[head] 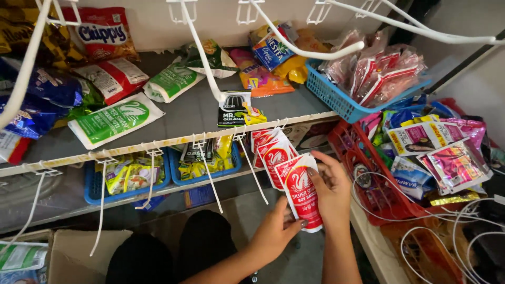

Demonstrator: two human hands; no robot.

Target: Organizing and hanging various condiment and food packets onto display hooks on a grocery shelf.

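Observation:
Both my hands hold a red-and-white sauce pouch (301, 190) in front of the shelf edge. My left hand (273, 230) grips its lower end from below. My right hand (330, 190) pinches its right side near the top. Behind it, two more red-and-white pouches (269, 150) hang from a white wire hook (252, 168) on the shelf rail. My dark-clad knees (202, 242) are below.
The grey shelf (194, 113) carries green-white pouches (113, 120), snack bags and a blue basket (342, 100) of packets. Blue trays (126, 184) sit underneath. A red basket (379, 189) of sachets stands right, with white wire hooks lying by it. A cardboard box (73, 255) is bottom left.

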